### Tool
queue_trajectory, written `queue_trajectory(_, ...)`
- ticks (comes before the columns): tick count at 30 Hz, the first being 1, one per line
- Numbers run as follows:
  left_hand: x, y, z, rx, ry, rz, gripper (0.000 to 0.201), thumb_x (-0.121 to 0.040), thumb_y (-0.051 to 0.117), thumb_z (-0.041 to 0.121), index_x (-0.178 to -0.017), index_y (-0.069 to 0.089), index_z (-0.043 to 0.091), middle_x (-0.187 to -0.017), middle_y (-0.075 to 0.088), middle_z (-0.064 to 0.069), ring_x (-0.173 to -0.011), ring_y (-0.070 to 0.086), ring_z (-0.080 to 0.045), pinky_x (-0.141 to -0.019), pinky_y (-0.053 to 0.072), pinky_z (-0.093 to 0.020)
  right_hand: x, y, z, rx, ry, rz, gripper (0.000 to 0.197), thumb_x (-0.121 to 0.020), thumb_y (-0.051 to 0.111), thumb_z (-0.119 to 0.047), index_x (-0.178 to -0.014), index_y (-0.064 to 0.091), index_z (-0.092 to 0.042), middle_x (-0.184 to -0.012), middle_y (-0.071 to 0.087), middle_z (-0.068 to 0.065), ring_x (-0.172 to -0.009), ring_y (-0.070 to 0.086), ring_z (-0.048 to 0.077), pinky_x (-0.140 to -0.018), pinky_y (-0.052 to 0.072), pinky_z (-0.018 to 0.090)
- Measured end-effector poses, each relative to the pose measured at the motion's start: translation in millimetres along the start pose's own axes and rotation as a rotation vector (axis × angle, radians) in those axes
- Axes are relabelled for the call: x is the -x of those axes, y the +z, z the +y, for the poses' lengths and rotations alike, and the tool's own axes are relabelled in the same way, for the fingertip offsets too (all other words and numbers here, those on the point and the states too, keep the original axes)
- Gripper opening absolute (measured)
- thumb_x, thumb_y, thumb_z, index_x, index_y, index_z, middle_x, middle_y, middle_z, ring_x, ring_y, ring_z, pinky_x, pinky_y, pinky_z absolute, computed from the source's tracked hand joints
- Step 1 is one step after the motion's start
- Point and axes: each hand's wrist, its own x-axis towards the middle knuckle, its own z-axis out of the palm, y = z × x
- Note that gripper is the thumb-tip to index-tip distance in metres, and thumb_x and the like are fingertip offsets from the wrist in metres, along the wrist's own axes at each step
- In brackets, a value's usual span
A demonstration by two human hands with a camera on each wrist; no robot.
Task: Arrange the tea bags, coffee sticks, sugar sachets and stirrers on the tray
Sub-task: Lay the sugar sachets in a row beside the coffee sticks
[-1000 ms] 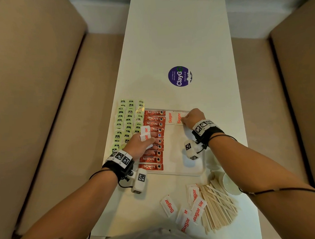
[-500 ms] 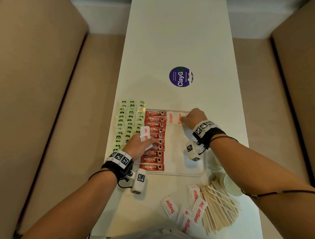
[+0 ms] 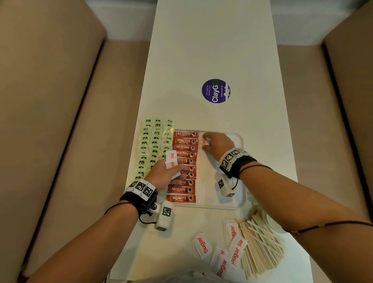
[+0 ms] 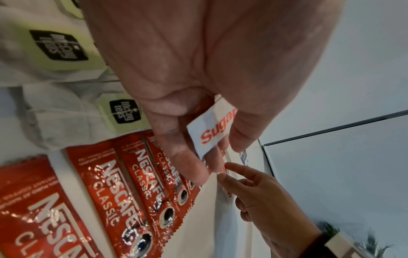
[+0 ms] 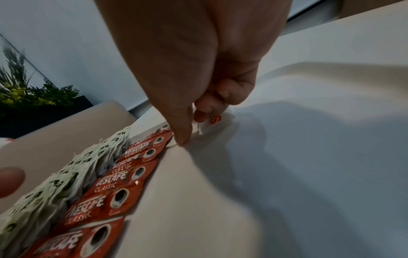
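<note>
A white tray (image 3: 209, 190) lies on the table. Green tea bags (image 3: 155, 140) lie in rows along its left side, and red coffee sticks (image 3: 184, 189) form a column beside them. My left hand (image 3: 178, 170) hovers over the sticks and pinches a few sugar sachets (image 3: 171, 160), whose "Sugar" print (image 4: 212, 132) shows between thumb and fingers. My right hand (image 3: 204, 141) is at the tray's far end, its thumb and fingers pinching a sugar sachet (image 5: 215, 120) that lies there next to the top stick. Wooden stirrers (image 3: 259, 249) are heaped on the table at the near right.
Several loose sugar sachets (image 3: 203, 244) lie on the table near me, left of the stirrers. A small white dish (image 3: 273, 223) sits under my right forearm. A purple round sticker (image 3: 215, 91) marks the table's middle. Beige benches flank the table.
My right hand has slid left along the tray's far end and now covers most of the sachets there. My left hand has stayed nearly still with its sachets.
</note>
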Motion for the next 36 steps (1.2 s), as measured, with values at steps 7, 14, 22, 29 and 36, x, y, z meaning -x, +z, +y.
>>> queue_trajectory(7, -1.2, -0.4, -2.8, 0.008, -0.006, 0.011, 0.02, -0.097, 0.062, 0.01, -0.117, 0.066, 0.014, -0.104, 0.077, -0.006, -0.089, 0.074, -0.023, -0.074, 0.061, -0.033, -1.1, 0.7, -0.9, -0.03, 0.015, 0.014, 0.031, -0.092, 0.069, -0.03, -0.123, 0.066, -0.027, -0.118, 0.07, -0.001, -0.102, 0.065, 0.019, -0.082, 0.047, 0.029)
queue_trajectory(14, -1.2, 0.2, -2.7, 0.006, 0.003, 0.004, 0.019, -0.098, 0.061, 0.011, -0.115, 0.065, 0.015, -0.104, 0.077, -0.007, -0.086, 0.074, -0.021, -0.072, 0.06, -0.031, 3.9, -6.8, 5.3, -0.052, 0.027, 0.049, 0.039, -0.091, 0.071, -0.028, -0.128, 0.062, -0.025, -0.116, 0.071, -0.002, -0.101, 0.066, 0.018, -0.088, 0.054, 0.035)
queue_trajectory(22, 0.0, 0.6, -3.5, -0.002, 0.006, -0.011, 0.022, -0.098, 0.061, 0.011, -0.119, 0.064, 0.013, -0.103, 0.077, -0.005, -0.09, 0.074, -0.023, -0.072, 0.061, -0.031, 10.2, -12.7, 17.8, 0.019, 0.07, 0.043, 0.032, -0.094, 0.068, -0.017, -0.126, 0.066, -0.016, -0.121, 0.07, 0.005, -0.11, 0.065, 0.023, -0.093, 0.049, 0.031)
queue_trajectory(29, -0.9, 0.1, -2.8, 0.001, 0.008, -0.011, 0.022, -0.098, 0.061, 0.01, -0.119, 0.064, 0.013, -0.103, 0.077, -0.005, -0.088, 0.074, -0.022, -0.073, 0.061, -0.031, 11.6, -16.9, 14.8, 0.03, 0.08, 0.033, 0.037, -0.094, 0.068, -0.019, -0.131, 0.064, -0.017, -0.126, 0.068, 0.005, -0.113, 0.064, 0.023, -0.097, 0.051, 0.034)
queue_trajectory(36, -1.9, 0.0, -4.8, 0.01, 0.005, -0.017, 0.021, -0.098, 0.061, 0.012, -0.119, 0.065, 0.015, -0.106, 0.077, -0.006, -0.092, 0.074, -0.024, -0.077, 0.061, -0.035, 12.4, -17.9, 13.1, 0.025, 0.093, 0.028, 0.042, -0.095, 0.068, -0.02, -0.136, 0.061, -0.019, -0.13, 0.067, 0.004, -0.116, 0.064, 0.021, -0.099, 0.049, 0.032)
